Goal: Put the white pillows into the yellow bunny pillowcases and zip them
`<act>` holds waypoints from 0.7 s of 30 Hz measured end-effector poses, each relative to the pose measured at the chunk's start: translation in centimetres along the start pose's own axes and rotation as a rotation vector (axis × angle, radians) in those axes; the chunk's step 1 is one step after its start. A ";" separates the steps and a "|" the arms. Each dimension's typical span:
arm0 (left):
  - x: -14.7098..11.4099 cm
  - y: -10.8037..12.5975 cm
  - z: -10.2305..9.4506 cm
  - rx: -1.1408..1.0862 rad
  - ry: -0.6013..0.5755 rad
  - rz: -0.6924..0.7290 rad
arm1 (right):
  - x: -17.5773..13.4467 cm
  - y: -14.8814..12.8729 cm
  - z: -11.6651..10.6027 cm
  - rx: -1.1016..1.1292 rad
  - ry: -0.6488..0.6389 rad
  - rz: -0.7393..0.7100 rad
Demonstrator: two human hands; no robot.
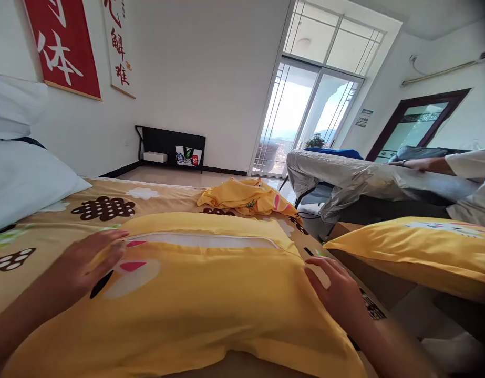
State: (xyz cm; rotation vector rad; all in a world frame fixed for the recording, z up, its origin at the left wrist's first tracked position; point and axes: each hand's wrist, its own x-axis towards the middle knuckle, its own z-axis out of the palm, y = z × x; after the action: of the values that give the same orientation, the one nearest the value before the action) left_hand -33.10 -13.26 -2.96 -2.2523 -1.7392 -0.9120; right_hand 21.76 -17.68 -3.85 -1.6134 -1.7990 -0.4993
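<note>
A yellow pillowcase (222,299) with pink, white and black printed shapes lies in front of me on the bed. A white pillow (203,240) shows through the long slit of its opening near the far edge. At the left end of that slit, my left hand (94,260) is closed on the fabric edge between thumb and fingers. My right hand (337,291) grips the right side of the pillowcase by the opposite end of the slit, fingers bent over the edge. The undersides of both grips are hidden.
Crumpled yellow cloth (250,195) lies farther back on the patterned bedsheet (163,202). White pillows (25,178) are at left. A yellow-covered pillow (419,252) rests at right. Behind it, another person's arm (431,164) touches a plastic-covered piece of furniture (356,176).
</note>
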 end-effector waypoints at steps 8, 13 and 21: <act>-0.4 4.4 7.3 0.036 0.020 0.170 | 0.9 -4.1 6.3 0.092 -0.304 -0.071; -0.8 -1.1 5.2 -0.060 0.017 -0.047 | -0.2 -0.6 4.4 0.149 -0.373 -0.119; 0.7 -2.0 1.6 -0.187 -0.175 -0.130 | 0.9 2.0 4.6 0.046 -0.263 -0.132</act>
State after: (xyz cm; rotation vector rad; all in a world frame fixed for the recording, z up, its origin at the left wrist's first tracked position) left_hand -34.25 -11.31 -4.31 -2.4242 -1.9712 -0.9659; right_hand 22.68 -13.63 -6.75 -1.5947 -2.1055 -0.3126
